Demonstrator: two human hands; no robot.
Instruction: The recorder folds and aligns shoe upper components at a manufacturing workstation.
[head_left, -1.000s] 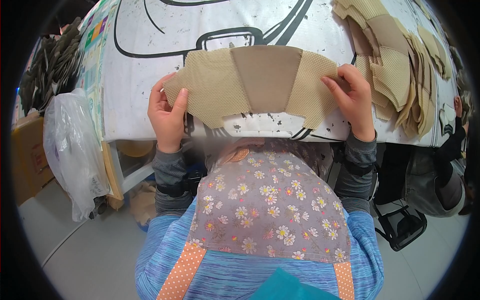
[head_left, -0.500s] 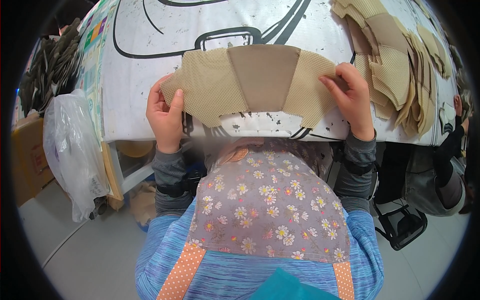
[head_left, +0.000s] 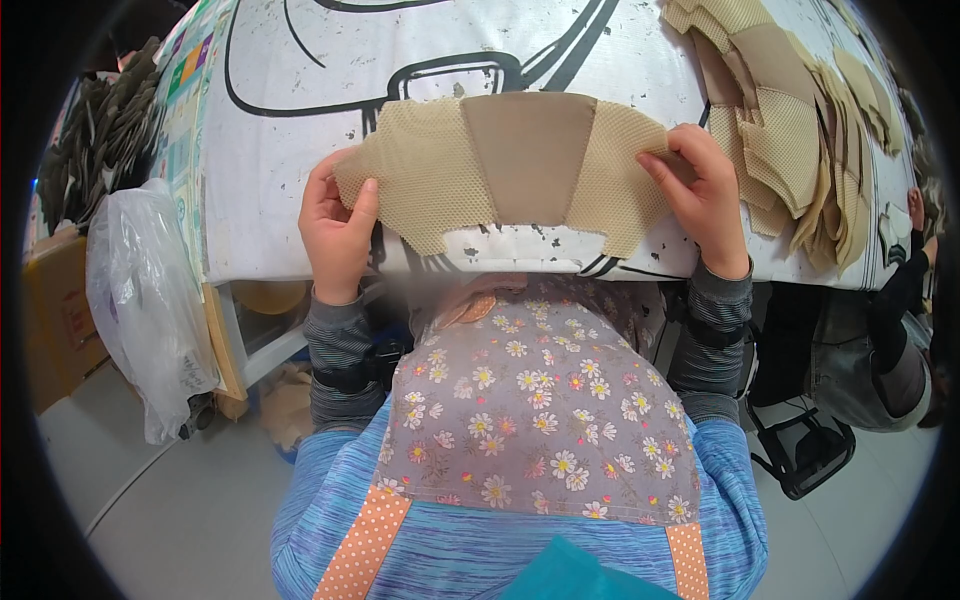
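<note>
A sewn fabric panel [head_left: 530,160] spans the space between my hands over the near part of the table. Its two outer sections are beige mesh, and a smooth brown section joins them in the middle. My left hand [head_left: 338,228] pinches the panel's left end, thumb on top and fingers behind. At the opposite end, my right hand [head_left: 705,195] grips the upper right corner between thumb and fingers. The panel's lower edge has a wide notch in its middle, where the white cover shows.
A stack of similar beige and brown panels [head_left: 775,130] lies on the right of the white-covered table [head_left: 290,200]. Dark cloth pieces [head_left: 95,130] are heaped at the far left, above a clear plastic bag [head_left: 145,300] and a cardboard box [head_left: 60,320]. Another person's hand [head_left: 916,208] shows at the right edge.
My left hand has shifted slightly right with its end of the panel, bringing the two ends a little closer together. My right hand is nearly still.
</note>
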